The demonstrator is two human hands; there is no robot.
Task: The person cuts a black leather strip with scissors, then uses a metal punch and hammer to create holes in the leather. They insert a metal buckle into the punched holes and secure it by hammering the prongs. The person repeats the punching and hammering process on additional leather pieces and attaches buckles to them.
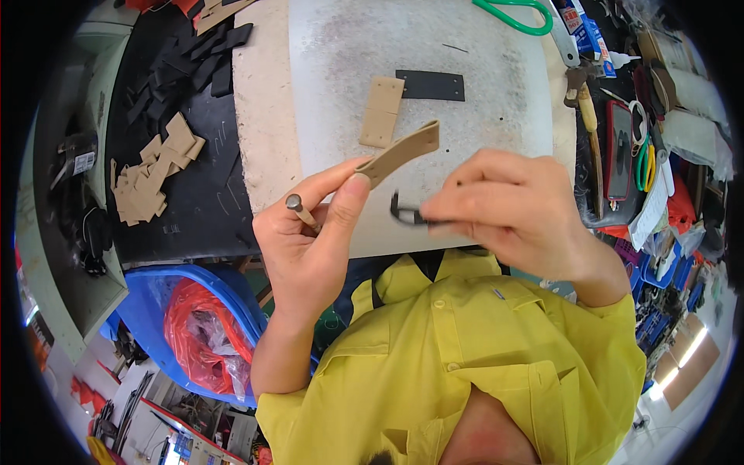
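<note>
My left hand (306, 236) is closed, pinching one end of a tan leather-like strip (404, 155) between thumb and fingertips. The strip curves up to the right and looks folded double. Tucked in the same hand is a round-headed metal punch (294, 203), its shaft partly hidden by the fingers. Just right of the strip, my right hand (515, 209) pinches a small dark buckle-like piece (403, 213), slightly blurred and apart from the strip. Beyond the hands, a tan strip with small holes (381, 112) lies flat, its upper end beside a black strip with holes (442, 85).
A worn whitish board (333, 54) covers the middle of the table. Piles of black strips (186, 62) and tan pieces (155, 170) lie left. Along the right are a hammer (587, 112), green-handled scissors (515, 27) and a phone (618, 151). A blue bin (147, 310) stands lower left.
</note>
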